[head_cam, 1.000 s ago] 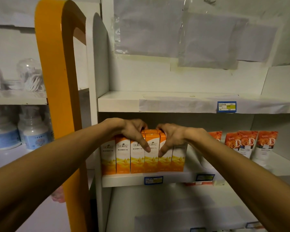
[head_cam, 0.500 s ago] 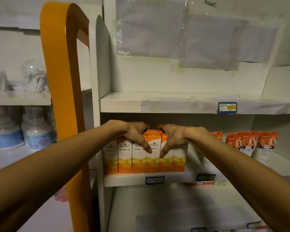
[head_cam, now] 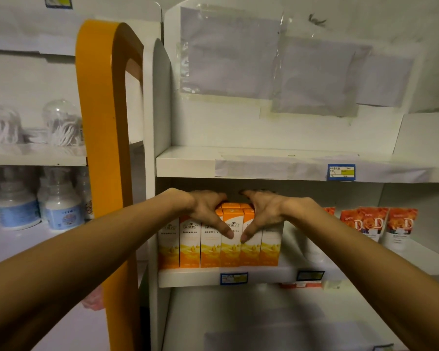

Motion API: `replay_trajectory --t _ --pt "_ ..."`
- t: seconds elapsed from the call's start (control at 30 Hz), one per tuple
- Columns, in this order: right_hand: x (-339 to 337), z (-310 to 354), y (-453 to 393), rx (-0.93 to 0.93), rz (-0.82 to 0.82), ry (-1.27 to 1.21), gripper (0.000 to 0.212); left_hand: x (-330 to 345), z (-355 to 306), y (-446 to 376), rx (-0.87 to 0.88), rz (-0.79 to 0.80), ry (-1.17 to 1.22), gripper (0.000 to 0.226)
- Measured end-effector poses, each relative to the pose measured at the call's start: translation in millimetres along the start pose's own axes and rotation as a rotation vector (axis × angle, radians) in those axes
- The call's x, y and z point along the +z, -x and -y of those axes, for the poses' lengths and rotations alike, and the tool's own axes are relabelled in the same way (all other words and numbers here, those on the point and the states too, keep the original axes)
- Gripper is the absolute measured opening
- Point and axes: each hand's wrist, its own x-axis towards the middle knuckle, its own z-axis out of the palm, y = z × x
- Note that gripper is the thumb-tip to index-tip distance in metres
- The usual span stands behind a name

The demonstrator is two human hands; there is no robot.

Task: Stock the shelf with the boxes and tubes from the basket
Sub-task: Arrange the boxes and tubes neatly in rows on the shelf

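A row of several upright orange-and-white boxes [head_cam: 189, 247] stands at the left end of the middle shelf [head_cam: 193, 279]. My left hand [head_cam: 205, 211] lies over the tops of the left boxes, its thumb pressed on a box front. My right hand [head_cam: 265, 212] mirrors it over the right boxes, and the two thumbs almost meet on the middle box. Both hands clasp the row from above and in front. Further right on the same shelf stand orange-and-white tubes [head_cam: 363, 224]. No basket is in view.
The bare upper shelf [head_cam: 188, 164] with a blue price tag [head_cam: 341, 172] hangs close above my hands. An orange upright post [head_cam: 102, 122] stands left of the unit. Beyond it are white bottles [head_cam: 61, 212] and clear jars [head_cam: 60, 122]. A lower shelf [head_cam: 238, 312] lies below.
My hands stay on the same boxes, with the thumbs drawn a little closer together. The view has shifted slightly, so the shelf sits further right and lower in the frame.
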Motion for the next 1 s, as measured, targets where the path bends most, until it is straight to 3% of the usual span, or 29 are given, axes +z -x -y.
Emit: replay_trajectory --t 0.6,0.8,1.0 --pt "19 -16 25 0.051 -0.076 -0.041 0.133 10 -2 16 -0.193 -0.003 0.001 0.129" --pt "9 -32 49 0.046 -0.21 -0.021 0.133 -4 -33 20 -0.078 -0.153 -0.013 0.122" --pt "10 -74 75 0.07 -0.265 0.154 0.13 -2 -86 -2 0.068 -0.264 -0.228 0.11"
